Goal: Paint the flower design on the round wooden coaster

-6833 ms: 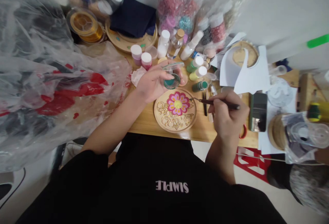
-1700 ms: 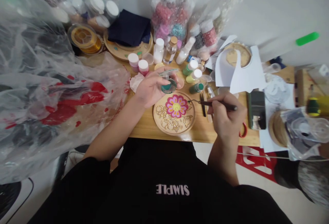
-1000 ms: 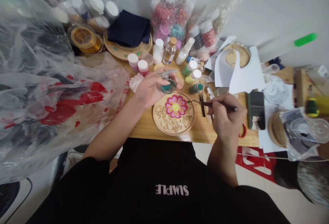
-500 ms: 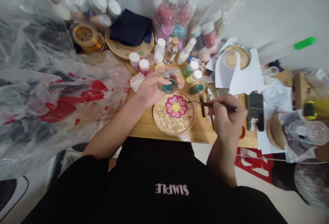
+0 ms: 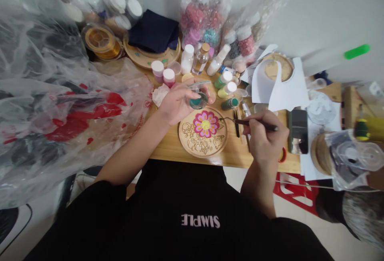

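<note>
My left hand (image 5: 175, 104) is closed around a small clear cup of green paint (image 5: 198, 102), tilted above the back edge of a round wooden plate (image 5: 185, 141). A clear lid-like piece shows at the cup's top. My right hand (image 5: 265, 135) pinches a thin tool with a dark handle (image 5: 271, 126) and a slender, bent metal shaft. Its green-smeared tip is at the plate's right side, by a raised gold leaf outline. On the plate is a pink flower (image 5: 205, 124) with a yellow centre; gold outlines below it are uncoloured.
Behind the plate stand paint jars, including an open green jar (image 5: 230, 103), and several bottles (image 5: 200, 59). Dark slim tools (image 5: 236, 123) lie right of the plate, then a phone (image 5: 298, 130) and cut white paper (image 5: 264, 87). Plastic bags (image 5: 114, 105) crowd the left.
Both hands, the cup and the tool stay in nearly the same place. The whole view has shifted very slightly.
</note>
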Motion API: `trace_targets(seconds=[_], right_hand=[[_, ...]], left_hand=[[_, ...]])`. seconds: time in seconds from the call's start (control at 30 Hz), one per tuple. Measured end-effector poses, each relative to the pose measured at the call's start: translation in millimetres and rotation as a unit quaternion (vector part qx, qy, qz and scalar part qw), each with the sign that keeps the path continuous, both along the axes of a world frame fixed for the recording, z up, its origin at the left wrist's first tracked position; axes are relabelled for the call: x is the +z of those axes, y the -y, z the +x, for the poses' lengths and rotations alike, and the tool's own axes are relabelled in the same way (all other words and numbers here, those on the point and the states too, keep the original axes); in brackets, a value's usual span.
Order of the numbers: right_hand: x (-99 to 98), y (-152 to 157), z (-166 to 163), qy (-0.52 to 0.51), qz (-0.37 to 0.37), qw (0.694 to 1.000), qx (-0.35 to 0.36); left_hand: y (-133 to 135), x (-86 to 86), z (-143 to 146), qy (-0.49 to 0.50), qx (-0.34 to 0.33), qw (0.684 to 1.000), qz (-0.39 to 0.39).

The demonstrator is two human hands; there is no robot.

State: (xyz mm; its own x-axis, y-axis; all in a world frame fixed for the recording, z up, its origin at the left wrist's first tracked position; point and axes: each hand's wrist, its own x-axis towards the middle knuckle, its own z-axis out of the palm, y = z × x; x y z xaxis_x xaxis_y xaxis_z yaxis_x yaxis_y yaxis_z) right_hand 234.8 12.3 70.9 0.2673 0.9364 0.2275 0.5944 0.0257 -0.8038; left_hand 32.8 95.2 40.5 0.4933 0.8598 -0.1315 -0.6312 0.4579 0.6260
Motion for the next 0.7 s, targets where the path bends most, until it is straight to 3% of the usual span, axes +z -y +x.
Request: trace_targets(seconds=[0.7], right_hand=[[0.8, -1.4, -1.3, -0.015, 0.002, 1.000, -0.003]], left_hand=[[0.4, -1.8, -0.3, 0.017, -0.010, 1.000, 0.009]])
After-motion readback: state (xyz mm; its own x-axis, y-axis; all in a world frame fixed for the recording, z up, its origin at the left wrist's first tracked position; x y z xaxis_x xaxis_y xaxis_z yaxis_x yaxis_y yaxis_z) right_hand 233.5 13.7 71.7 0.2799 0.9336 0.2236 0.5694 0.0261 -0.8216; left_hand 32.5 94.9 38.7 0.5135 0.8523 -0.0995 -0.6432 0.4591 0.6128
